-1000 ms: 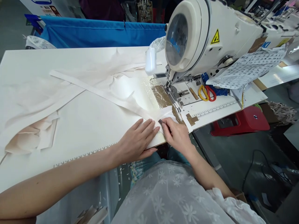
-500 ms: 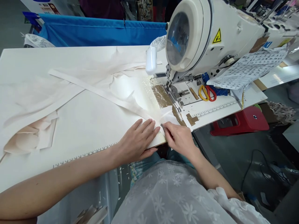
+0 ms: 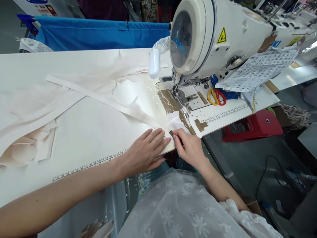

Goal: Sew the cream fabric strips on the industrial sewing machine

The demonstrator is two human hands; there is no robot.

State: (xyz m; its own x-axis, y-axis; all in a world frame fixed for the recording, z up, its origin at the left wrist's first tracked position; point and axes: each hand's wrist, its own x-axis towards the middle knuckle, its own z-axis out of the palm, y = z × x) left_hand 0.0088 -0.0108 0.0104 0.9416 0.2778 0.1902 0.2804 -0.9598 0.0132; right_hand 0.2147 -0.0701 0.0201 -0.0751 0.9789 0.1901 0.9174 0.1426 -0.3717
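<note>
The pale fabric lies across the counter, spread in loose, overlapping layers on the left, with a long narrow strip running diagonally down to the front edge near the sewing machine. At that lower end, the left hand rests palm down, its grip open and its fingers stretched out and close together over the cloth and the edge of the counter. Just beside it, the right hand has its grip closed on a small dark tool, pinched between thumb and fingers, the tip at the fabric (too little of it shows to say what kind of tool it is).

Beyond the hands, brown tape covers part of the surface beside the machine's needle area. To the right of the needle lie a wooden-handled tool and scissors with one yellow and one red handle loop, near a printed sheet hanging against the machine. One ruler strip runs along the front edge at left, another at right. Farther out, a blue cloth stretches behind the counter, and a red stool stands below its right end.
</note>
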